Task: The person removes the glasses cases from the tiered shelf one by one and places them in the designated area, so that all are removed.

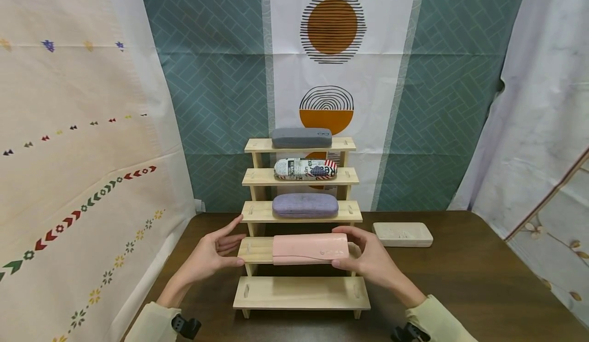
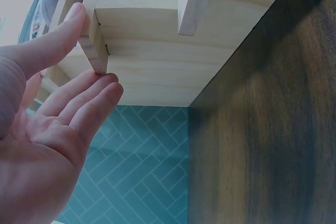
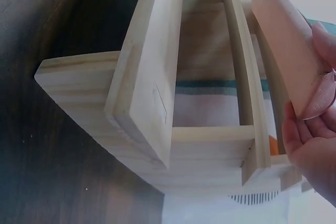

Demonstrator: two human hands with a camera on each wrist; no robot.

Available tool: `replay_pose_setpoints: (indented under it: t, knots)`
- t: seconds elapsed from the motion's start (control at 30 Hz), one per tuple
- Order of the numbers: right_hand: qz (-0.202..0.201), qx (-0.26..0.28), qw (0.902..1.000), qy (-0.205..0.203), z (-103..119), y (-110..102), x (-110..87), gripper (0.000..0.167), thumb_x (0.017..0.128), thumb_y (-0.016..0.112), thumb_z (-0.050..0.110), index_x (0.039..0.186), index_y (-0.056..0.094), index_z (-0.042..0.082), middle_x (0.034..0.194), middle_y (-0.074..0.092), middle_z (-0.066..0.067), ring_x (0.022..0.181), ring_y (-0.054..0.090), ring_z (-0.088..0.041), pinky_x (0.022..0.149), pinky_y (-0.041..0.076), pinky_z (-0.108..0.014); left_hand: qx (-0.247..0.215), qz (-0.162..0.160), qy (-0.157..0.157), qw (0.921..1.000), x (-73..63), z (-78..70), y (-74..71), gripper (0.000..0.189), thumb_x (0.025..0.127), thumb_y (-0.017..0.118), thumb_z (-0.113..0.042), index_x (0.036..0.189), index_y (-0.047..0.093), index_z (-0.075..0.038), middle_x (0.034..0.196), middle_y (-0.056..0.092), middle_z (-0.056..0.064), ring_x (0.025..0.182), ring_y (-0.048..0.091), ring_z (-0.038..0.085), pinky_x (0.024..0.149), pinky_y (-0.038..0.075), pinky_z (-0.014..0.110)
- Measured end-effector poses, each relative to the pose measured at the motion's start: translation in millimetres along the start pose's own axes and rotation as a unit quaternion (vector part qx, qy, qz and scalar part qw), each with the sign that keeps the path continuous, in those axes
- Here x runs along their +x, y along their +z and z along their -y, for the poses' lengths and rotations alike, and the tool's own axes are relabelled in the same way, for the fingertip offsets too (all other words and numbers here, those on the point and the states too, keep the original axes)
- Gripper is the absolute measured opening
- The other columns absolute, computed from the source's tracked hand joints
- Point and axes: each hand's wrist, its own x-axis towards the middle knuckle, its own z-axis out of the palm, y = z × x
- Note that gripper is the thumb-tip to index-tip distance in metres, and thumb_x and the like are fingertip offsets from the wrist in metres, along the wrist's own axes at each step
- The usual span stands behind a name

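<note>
A pink glasses case (image 1: 309,248) is at the second-lowest step of a wooden stepped rack (image 1: 301,293). My right hand (image 1: 370,257) grips the case at its right end, thumb in front and fingers behind. In the right wrist view the pink case (image 3: 286,40) is seen end-on; I cannot tell whether its base touches the step. My left hand (image 1: 211,255), fingers fairly straight, touches the left end of that same step. The left wrist view has the thumb and fingertips of the left hand (image 2: 58,108) on either side of the board's corner (image 2: 94,45).
Higher steps hold a purple case (image 1: 305,205), a newspaper-print case (image 1: 306,169) and a grey case (image 1: 301,138). A cream case (image 1: 402,234) lies on the dark wooden table (image 1: 442,291) right of the rack. Patterned cloth (image 1: 221,86) hangs behind.
</note>
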Motion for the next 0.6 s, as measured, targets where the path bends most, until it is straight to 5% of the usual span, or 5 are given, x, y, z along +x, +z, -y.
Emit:
replay_pose_setpoints:
  t: [0.6]
  knots:
    - [-0.001,-0.017,0.9998,-0.010,2.0,-20.9,-7.9,0.060,0.081,0.092,0.013,0.135,0.067,0.006,0.123,0.071,-0.009,0.111,0.068,-0.023,0.094,0.056,-0.029,0.007,-0.003,-0.001,1.0000,1.1,-0.2,-0.2,0.105,0.078,0.092,0.001,0.166,0.036,-0.015,0.155,0.048,0.024,0.134,0.056,0.041,0.104,0.053,0.048]
